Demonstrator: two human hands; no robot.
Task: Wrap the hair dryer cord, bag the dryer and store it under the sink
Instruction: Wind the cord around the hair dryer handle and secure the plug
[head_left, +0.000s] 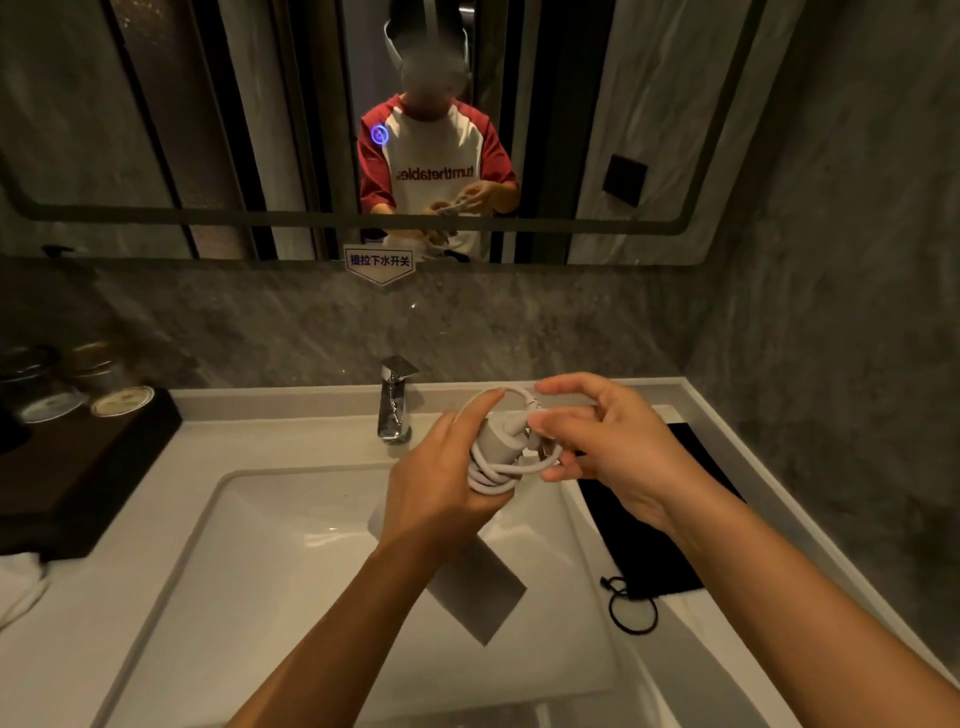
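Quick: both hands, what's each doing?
Left hand: closed on the hair dryer.
Right hand: pinching the white cord.

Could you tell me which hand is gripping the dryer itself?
The left hand grips the hair dryer; the right hand only pinches the cord.

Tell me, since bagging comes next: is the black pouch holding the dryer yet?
No. The black drawstring pouch lies flat on the counter; the hair dryer is held over the sink.

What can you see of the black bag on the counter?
The black bag lies flat and empty-looking on the white counter right of the basin, matte like cloth. Its mouth end faces the person, where a thin black drawstring loops onto the basin edge. The right hand hovers above its far end; nothing touches it.
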